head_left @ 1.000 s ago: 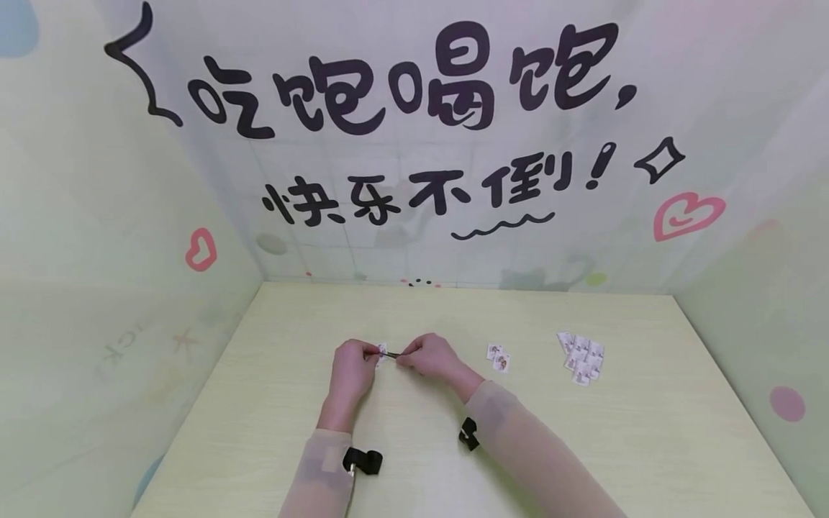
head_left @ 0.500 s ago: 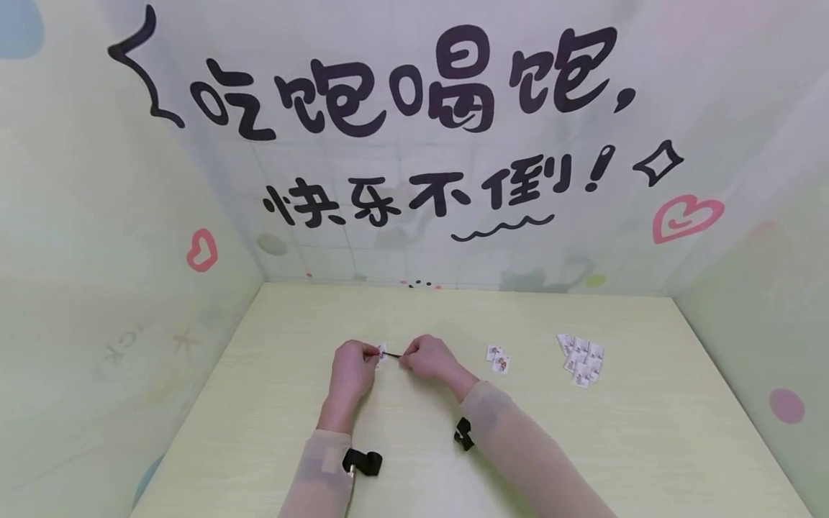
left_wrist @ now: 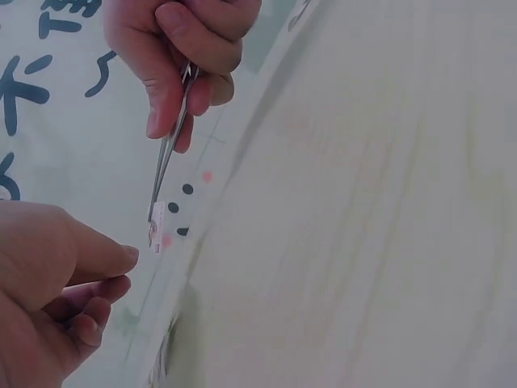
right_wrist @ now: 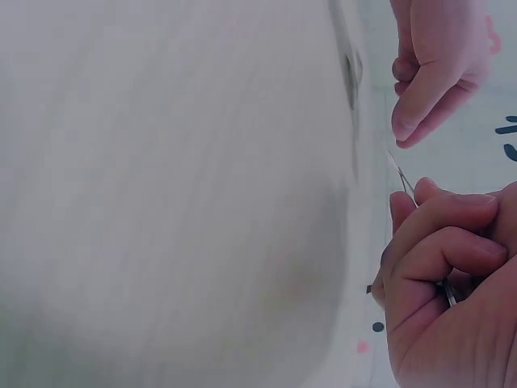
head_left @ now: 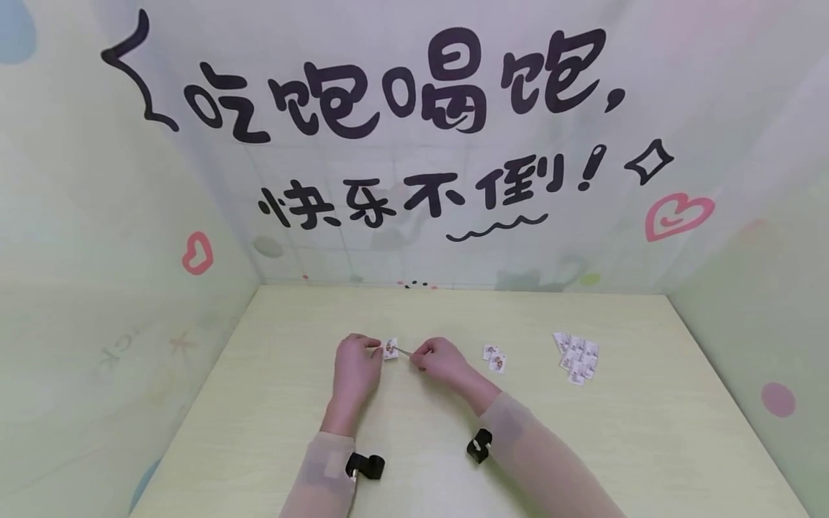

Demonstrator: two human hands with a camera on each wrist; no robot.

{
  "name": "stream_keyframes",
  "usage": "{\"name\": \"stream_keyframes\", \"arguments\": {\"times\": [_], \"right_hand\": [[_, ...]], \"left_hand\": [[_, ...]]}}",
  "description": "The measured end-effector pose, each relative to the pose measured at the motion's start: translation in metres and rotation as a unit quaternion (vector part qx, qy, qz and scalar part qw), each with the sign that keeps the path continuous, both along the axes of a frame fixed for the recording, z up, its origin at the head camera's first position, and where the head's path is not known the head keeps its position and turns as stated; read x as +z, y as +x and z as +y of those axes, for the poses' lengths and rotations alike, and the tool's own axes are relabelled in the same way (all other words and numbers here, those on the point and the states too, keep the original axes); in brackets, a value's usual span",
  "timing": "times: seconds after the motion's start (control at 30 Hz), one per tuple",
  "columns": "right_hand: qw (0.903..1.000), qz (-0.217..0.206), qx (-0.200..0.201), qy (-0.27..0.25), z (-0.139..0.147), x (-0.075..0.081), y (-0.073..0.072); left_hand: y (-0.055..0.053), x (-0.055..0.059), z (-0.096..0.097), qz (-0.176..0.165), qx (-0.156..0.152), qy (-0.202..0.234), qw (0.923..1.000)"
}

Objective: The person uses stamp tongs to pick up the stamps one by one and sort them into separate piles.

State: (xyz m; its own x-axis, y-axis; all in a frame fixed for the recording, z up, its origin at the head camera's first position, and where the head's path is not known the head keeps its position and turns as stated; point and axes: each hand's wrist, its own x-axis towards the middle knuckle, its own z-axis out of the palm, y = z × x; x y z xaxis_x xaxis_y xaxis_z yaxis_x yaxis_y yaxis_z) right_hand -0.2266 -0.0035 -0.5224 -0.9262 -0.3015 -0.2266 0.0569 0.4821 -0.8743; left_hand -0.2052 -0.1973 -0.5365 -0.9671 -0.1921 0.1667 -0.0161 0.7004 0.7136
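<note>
My right hand holds metal tweezers, thumb and fingers wrapped about their upper part. Pinched at the tweezers' tips is a small white printed card with a coloured figure; the left wrist view shows this little card nearly edge-on, above the table. My left hand is just to its left. In the left wrist view the thumb and forefinger of that left hand point at the card with a small gap to it, and nothing shows between them.
Two small printed cards lie overlapping right of my right hand. Farther right on the pale table is a cluster of several overlapping cards. A printed curtain wall encloses the back and sides.
The small card, earlier partly behind my left fingertips, now shows fully between the hands. My left fingers have come away from it, and my right hand has shifted slightly right with the tweezers.
</note>
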Motion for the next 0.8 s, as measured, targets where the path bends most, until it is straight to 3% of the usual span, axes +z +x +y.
{"name": "stream_keyframes", "arguments": {"times": [0.17, 0.33, 0.5, 0.63, 0.8], "right_hand": [[0.9998, 0.0, -0.011, -0.014, 0.023, -0.004, 0.017], [0.9992, 0.02, -0.023, 0.028, 0.047, -0.007, 0.034], [0.9973, 0.032, -0.024, 0.063, 0.061, -0.01, 0.046], [0.9972, 0.036, -0.022, 0.061, 0.064, -0.011, 0.049], [0.9972, 0.034, -0.021, 0.064, 0.065, -0.008, 0.051]], "left_hand": [[0.006, 0.004, 0.023, -0.007, -0.045, -0.002, 0.9989], [0.013, 0.002, 0.046, -0.008, -0.107, -0.024, 0.9939], [0.017, -0.003, 0.056, -0.017, -0.159, -0.045, 0.986], [0.018, -0.006, 0.058, -0.037, -0.177, -0.046, 0.9824], [0.018, -0.006, 0.058, -0.05, -0.177, -0.042, 0.9821]]}}
